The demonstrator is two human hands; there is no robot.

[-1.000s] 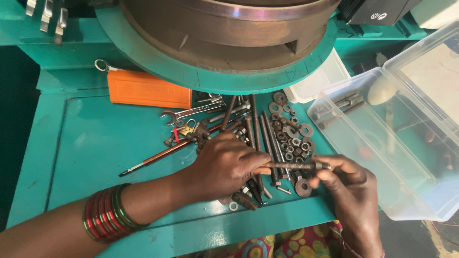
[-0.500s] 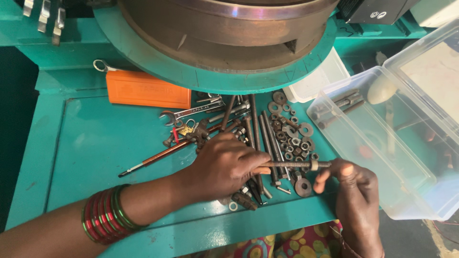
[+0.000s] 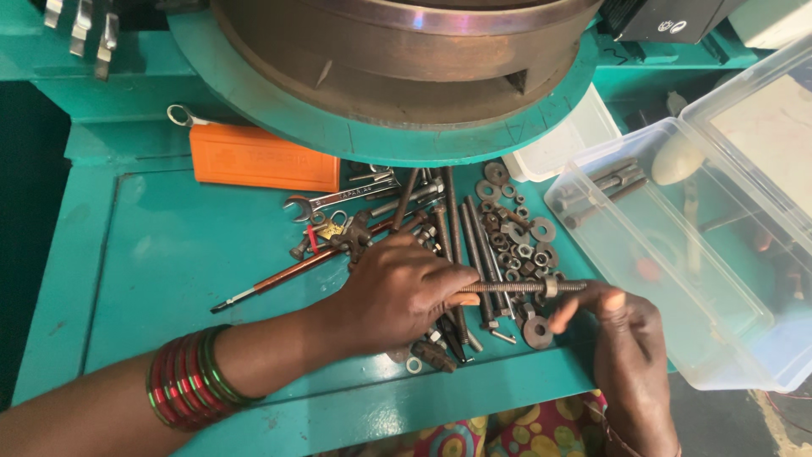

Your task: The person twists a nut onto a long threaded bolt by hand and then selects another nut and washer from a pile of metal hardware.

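**Inspector A:** A long threaded rod (image 3: 507, 288) is held level above the teal table (image 3: 169, 254). Its left end is clamped inside the closed left hand (image 3: 397, 296). The right hand (image 3: 622, 326) is placed at the rod's free end, fingers curled together around the tip, just beside a nut (image 3: 551, 287) that is seated on the thread.

**Inspector B:** Is the nut gripped?

**Inspector A:** That cannot be told for certain; a fingertip is seen close beneath it, but contact is partly hidden.

**Inspector B:** What risks are noted?

**Inspector A:** Three are judged likely. If the nut is run off the free end, it may be dropped into the loose pile of nuts and washers (image 3: 516, 241) directly underneath and be lost among similar parts. If the rod is tilted or the left grip is eased, the rod may be swung down onto the long bolts (image 3: 461, 220) lying below, and those may be scattered. If the nut is forced while skewed, the thread may be crossed and jammed.

**Inspector B:** Anything nearby of concern?

**Inspector A:** The open clear plastic box (image 3: 668, 271) is set at the table's right edge, partly overhanging it, close to the right wrist; it may be knocked by an elbow movement. The large washer (image 3: 536, 332) near the front edge may be brushed off the table.
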